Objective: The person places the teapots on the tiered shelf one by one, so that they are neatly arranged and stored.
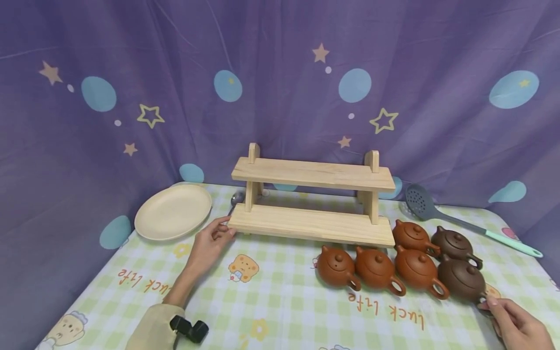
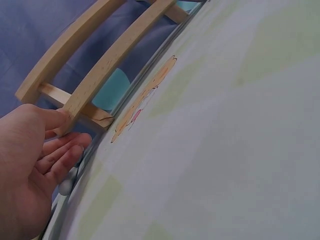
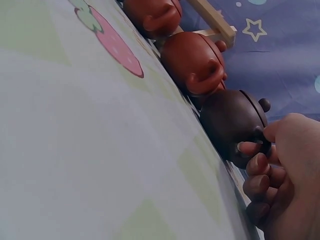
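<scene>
My left hand (image 1: 213,244) grips the left end of the lower board of a two-tier wooden shelf (image 1: 310,223). In the left wrist view the thumb lies on one face of the board (image 2: 95,82), with the fingers (image 2: 62,160) curled beneath. At the far right, my right hand (image 1: 518,323) pinches the handle of the front dark brown teapot (image 1: 461,279); the right wrist view shows that teapot (image 3: 232,122) beside the curled fingers, its handle mostly hidden by them. Several reddish-brown teapots (image 1: 376,267) and a second dark brown teapot (image 1: 452,243) stand close by.
A cream oval plate (image 1: 172,214) lies left of the shelf. A metal spoon-like utensil (image 1: 237,198) is partly hidden behind the shelf's left end. Behind the teapots lies a grey slotted ladle (image 1: 422,201) with a mint handle. A purple curtain (image 1: 280,73) hangs behind the checked tablecloth (image 1: 271,306).
</scene>
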`<state>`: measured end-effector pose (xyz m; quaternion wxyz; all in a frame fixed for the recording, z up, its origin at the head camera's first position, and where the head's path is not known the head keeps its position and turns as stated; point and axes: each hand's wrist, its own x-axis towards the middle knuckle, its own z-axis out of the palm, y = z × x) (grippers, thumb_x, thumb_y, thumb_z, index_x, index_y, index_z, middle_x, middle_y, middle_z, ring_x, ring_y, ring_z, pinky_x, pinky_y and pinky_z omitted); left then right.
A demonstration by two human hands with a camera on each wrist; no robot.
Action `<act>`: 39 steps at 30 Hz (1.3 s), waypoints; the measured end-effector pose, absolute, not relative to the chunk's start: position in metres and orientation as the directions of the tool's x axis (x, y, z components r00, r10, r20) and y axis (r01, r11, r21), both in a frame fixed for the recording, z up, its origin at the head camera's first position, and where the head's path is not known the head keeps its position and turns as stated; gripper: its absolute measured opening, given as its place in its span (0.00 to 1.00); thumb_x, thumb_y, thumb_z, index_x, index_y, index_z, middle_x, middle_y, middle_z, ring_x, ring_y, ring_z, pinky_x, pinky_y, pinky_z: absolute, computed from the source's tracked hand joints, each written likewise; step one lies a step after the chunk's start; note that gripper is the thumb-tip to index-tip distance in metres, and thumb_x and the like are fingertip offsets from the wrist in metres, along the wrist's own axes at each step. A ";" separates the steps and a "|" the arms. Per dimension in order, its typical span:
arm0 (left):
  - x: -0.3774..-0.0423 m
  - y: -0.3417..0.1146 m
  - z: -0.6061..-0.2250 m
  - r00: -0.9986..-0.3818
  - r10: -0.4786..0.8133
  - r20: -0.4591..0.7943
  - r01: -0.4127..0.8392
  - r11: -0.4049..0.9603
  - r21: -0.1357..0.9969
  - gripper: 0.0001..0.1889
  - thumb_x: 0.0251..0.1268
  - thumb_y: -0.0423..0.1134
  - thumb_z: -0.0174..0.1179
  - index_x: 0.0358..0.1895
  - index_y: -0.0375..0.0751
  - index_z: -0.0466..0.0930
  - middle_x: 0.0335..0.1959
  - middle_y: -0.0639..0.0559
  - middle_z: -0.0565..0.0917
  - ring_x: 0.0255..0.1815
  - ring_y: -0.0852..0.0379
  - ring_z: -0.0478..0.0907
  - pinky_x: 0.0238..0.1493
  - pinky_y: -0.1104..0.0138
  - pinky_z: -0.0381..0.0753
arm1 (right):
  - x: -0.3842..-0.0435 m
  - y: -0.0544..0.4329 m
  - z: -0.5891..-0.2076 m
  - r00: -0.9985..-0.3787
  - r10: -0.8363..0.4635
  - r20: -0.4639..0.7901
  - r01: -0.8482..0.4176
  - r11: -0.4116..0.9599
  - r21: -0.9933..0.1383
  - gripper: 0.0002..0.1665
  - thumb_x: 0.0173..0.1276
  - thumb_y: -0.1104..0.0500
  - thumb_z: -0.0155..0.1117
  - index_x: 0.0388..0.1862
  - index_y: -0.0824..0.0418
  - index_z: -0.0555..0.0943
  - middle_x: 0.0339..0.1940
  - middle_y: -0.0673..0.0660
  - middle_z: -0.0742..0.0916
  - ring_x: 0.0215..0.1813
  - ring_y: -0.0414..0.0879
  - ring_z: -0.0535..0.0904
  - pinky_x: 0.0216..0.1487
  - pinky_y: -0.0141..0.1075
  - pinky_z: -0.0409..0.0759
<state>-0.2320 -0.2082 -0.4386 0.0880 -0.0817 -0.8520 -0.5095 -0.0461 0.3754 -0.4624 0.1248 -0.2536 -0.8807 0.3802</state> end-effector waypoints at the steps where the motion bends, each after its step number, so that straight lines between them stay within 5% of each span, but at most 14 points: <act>1: -0.232 -0.208 -0.438 -0.971 0.052 0.235 0.231 0.471 0.851 0.25 0.76 0.41 0.64 0.70 0.36 0.75 0.44 0.44 0.85 0.42 0.50 0.86 0.40 0.70 0.80 | -0.046 0.376 -0.463 -0.843 0.536 0.029 0.347 0.586 -0.733 0.36 0.87 0.47 0.42 0.45 0.81 0.81 0.16 0.55 0.73 0.17 0.48 0.66 0.22 0.37 0.63; 16: -0.232 -0.208 -0.437 -0.968 0.055 0.244 0.240 0.479 0.844 0.25 0.76 0.42 0.64 0.70 0.34 0.75 0.44 0.43 0.86 0.42 0.49 0.86 0.43 0.70 0.80 | -0.044 0.383 -0.470 -0.863 0.492 0.117 0.272 0.647 -0.712 0.32 0.87 0.49 0.44 0.35 0.73 0.81 0.16 0.51 0.72 0.20 0.41 0.65 0.22 0.35 0.63; 39: -0.233 -0.208 -0.438 -0.967 0.049 0.248 0.241 0.475 0.846 0.24 0.76 0.40 0.64 0.70 0.34 0.75 0.44 0.43 0.86 0.41 0.50 0.86 0.42 0.70 0.80 | -0.042 0.376 -0.465 -0.853 0.493 0.172 0.219 0.637 -0.739 0.26 0.88 0.55 0.42 0.39 0.76 0.76 0.17 0.52 0.69 0.18 0.45 0.63 0.20 0.39 0.61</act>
